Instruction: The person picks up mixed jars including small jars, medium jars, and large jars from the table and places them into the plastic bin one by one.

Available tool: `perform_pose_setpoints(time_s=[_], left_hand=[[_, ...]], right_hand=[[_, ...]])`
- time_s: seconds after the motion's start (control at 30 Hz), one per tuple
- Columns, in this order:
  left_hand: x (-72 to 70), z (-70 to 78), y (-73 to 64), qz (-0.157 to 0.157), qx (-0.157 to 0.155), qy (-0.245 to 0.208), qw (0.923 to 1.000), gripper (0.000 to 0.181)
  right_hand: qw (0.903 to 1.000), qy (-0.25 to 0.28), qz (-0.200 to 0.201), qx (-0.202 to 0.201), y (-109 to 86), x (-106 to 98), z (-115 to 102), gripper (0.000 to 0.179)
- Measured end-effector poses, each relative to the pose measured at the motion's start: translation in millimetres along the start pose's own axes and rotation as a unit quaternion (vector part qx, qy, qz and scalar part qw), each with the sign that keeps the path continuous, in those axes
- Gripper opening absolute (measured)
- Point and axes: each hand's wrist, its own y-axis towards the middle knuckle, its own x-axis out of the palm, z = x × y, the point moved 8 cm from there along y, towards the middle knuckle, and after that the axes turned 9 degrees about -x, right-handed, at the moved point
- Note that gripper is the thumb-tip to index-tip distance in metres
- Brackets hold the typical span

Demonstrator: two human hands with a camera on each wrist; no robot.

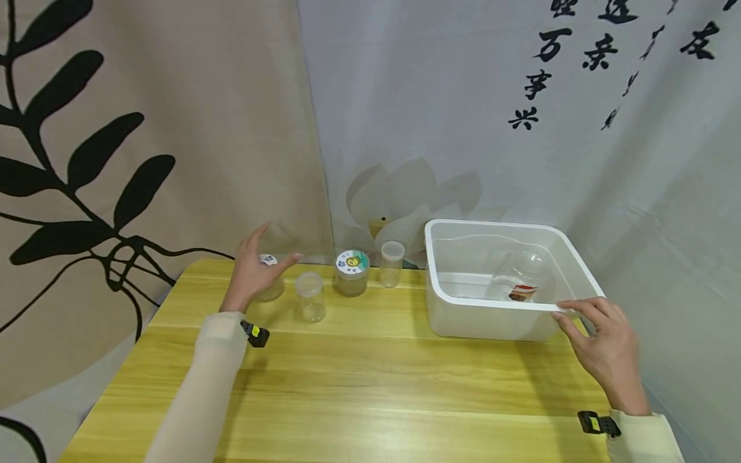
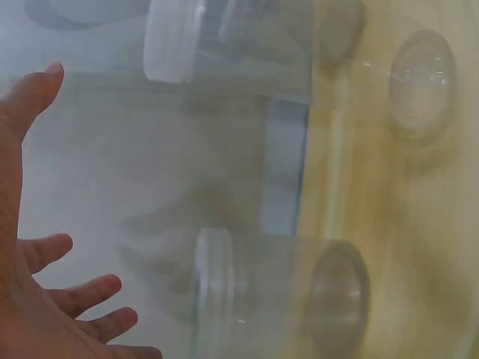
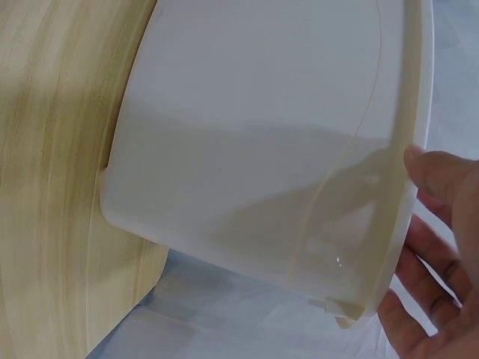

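Observation:
My left hand is spread, thumb apart from the fingers, over a clear lidded jar at the back left, partly hidden behind it. In the left wrist view, a gap shows between the fingers and the nearest clear jar. Just right of that hand stands a small clear jar with a translucent lid. My right hand grips the front rim of a white plastic bin near its right corner, thumb outside and fingers over the edge. Inside the bin lies a clear plastic jar with a red-brown label.
Farther back on the wooden table stand a wide jar with a printed lid and a slim clear jar. A printed curtain hangs directly behind the table's back edge.

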Motion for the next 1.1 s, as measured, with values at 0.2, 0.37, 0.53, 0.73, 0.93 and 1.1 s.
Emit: perform_pose_setpoints(time_s=[0.2, 0.37, 0.53, 0.73, 0.93, 1.1], left_hand=[[2.9, -19.9, -0.5, -0.005, -0.030, -0.030, 0.9991, 0.114], [2.7, -30.9, -1.4, 0.004, -0.040, -0.047, 0.9981, 0.114], [0.0, -41.9, -2.1, 0.022, -0.049, -0.060, 0.9967, 0.114], [2.7, -57.1, -2.1, 0.029, -0.057, -0.081, 0.9947, 0.117], [8.6, -72.4, -0.7, 0.026, -0.076, -0.115, 0.9902, 0.119], [11.7, -83.0, 0.7, 0.022, -0.085, -0.127, 0.9880, 0.118]], right_hand=[[1.0000, 0.000, -0.002, 0.006, 0.1, 0, 0, 0.036], [0.9999, -0.001, -0.004, 0.012, -0.1, 0, 1, 0.035], [0.9999, -0.003, -0.006, 0.012, -0.3, 0, 1, 0.035], [0.9999, -0.001, -0.004, 0.011, 0.3, 0, 0, 0.034], [1.0000, -0.002, -0.005, 0.008, 0.4, 1, 0, 0.034], [1.0000, 0.001, -0.004, 0.006, 0.8, 1, 0, 0.034]])
